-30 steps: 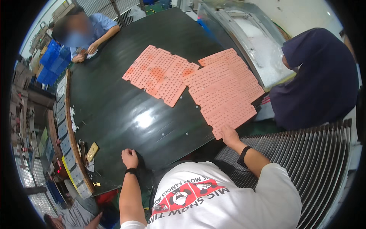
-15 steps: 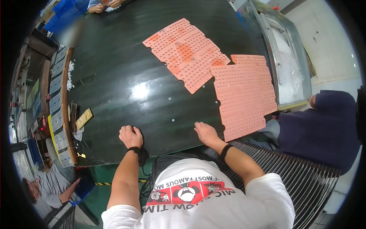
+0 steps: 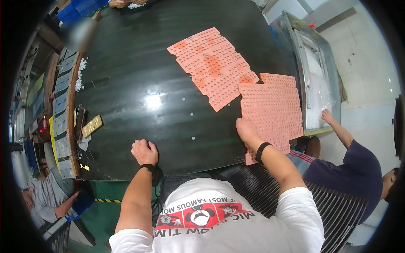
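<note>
My left hand (image 3: 144, 152) rests on the dark green table top (image 3: 126, 130) near its front edge, fingers curled under. What they hold, if anything, is hidden. My right hand (image 3: 248, 130) is at the left edge of the nearer pink perforated board (image 3: 274, 107), its fingers drawn together and partly covering the edge. Whatever sits at those fingertips cannot be made out. Between my hands and beyond lie small white discs, one nearer me (image 3: 193, 138) and others farther off (image 3: 192, 114). A second pink board (image 3: 215, 67) with orange-red patches lies farther back, its near corner beside the first.
A yellow block (image 3: 92, 126) lies by the wooden left rim (image 3: 72, 109), where white bits (image 3: 80, 76) are piled. At right, a person in dark blue (image 3: 346, 177) reaches to a clear-walled bin (image 3: 316, 97) of white material. Another person's hands (image 3: 120, 3) are at the far edge.
My right hand has moved right and forward to the nearer board's edge, covering where a white disc lay. My left hand stays put. The person at right now reaches to the bin.
</note>
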`<action>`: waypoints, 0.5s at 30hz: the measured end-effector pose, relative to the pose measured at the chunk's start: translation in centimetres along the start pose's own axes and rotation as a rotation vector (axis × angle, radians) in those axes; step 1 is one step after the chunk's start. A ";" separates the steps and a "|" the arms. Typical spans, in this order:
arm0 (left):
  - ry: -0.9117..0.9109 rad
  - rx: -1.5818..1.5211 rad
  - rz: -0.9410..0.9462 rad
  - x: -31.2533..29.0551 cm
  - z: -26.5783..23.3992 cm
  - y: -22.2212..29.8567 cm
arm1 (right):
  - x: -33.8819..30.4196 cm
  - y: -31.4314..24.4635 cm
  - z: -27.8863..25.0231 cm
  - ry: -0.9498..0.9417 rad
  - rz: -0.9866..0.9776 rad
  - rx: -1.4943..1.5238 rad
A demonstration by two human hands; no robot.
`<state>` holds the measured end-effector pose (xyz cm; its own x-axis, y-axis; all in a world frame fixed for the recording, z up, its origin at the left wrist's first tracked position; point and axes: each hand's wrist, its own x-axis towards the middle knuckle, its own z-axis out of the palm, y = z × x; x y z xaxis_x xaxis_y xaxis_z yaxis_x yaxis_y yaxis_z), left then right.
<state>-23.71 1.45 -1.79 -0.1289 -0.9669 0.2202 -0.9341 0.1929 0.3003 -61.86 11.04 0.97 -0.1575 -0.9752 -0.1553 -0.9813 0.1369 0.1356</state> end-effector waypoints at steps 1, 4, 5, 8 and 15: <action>0.012 -0.006 0.001 0.1 0.0 0.0 | 0.6 0.0 -0.2 -0.005 -0.031 -0.035; 0.026 -0.015 0.002 -0.2 0.1 -0.3 | 2.0 -0.6 -1.0 0.021 0.073 0.059; 0.028 -0.018 0.011 -0.3 0.0 -0.3 | 2.9 -0.7 -1.3 0.020 0.062 0.056; 0.021 -0.027 0.003 0.2 0.0 -0.1 | 5.4 -1.2 -1.4 0.141 0.206 0.412; 0.020 -0.036 -0.001 -0.1 0.3 -0.4 | 6.8 -3.3 1.3 0.167 0.231 0.393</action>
<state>-23.41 1.40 -2.20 -0.1210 -0.9635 0.2387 -0.9217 0.1984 0.3334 -59.82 4.14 -1.81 -0.3881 -0.9216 -0.0011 -0.8953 0.3773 -0.2367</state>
